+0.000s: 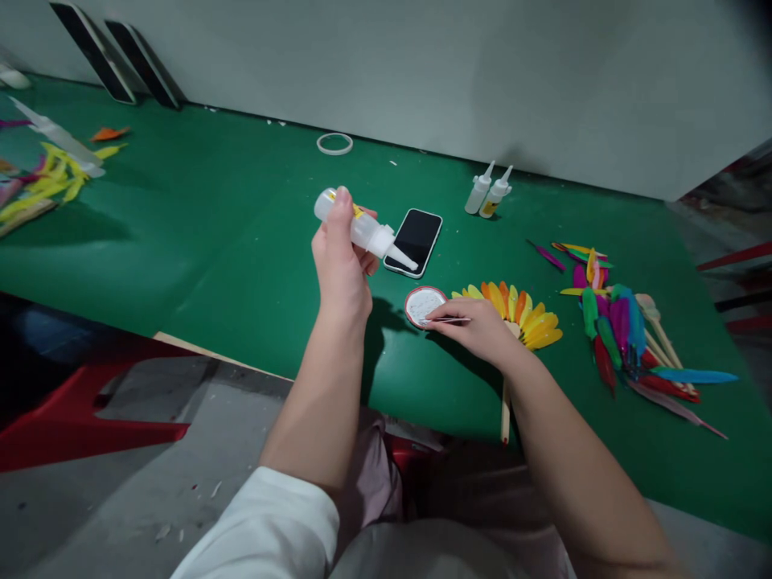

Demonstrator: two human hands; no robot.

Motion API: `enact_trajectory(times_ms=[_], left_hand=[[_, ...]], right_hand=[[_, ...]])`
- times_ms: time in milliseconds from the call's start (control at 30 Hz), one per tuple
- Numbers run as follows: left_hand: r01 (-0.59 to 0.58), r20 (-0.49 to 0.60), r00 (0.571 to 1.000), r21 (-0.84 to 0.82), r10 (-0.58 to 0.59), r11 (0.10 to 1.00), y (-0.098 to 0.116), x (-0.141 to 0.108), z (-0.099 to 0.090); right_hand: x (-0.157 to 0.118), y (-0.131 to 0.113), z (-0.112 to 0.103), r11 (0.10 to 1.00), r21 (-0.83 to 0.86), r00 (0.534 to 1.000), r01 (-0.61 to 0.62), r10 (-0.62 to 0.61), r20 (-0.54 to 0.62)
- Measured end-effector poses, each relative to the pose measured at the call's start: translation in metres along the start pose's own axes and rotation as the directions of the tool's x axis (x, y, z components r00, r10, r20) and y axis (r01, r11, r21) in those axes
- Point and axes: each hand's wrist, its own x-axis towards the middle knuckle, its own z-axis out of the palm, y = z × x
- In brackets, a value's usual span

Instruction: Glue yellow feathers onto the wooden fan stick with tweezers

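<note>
My left hand is wrapped round a clear glue bottle, whose nozzle points down to the right over a phone. Below the phone lies a small round white disc with a red rim. At the disc's right side my right hand pinches a thin pale stick, with its tip at the disc. Partly hidden behind that hand is a fan of yellow and orange feathers with a wooden handle pointing toward me.
Two small glue bottles stand near the wall. Coloured feathers and wooden sticks lie at the right. A white ring is at the back. Yellow strips lie far left, and a red stool stands below.
</note>
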Motion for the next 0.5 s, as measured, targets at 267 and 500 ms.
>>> enact_trajectory(times_ms=[267,500], left_hand=[[0.009,0.007,1.0,0.004,-0.009,1.0,-0.0002,-0.0001,-0.0001],[0.028,-0.01,1.0,0.0,-0.028,1.0,-0.0007,0.0007,0.0006]], right_hand=[[0.0001,-0.0001,-0.0003,1.0,-0.002,1.0,0.008,-0.008,0.011],[0.0002,-0.0011,-0.0003,1.0,-0.016,1.0,0.021,-0.021,0.011]])
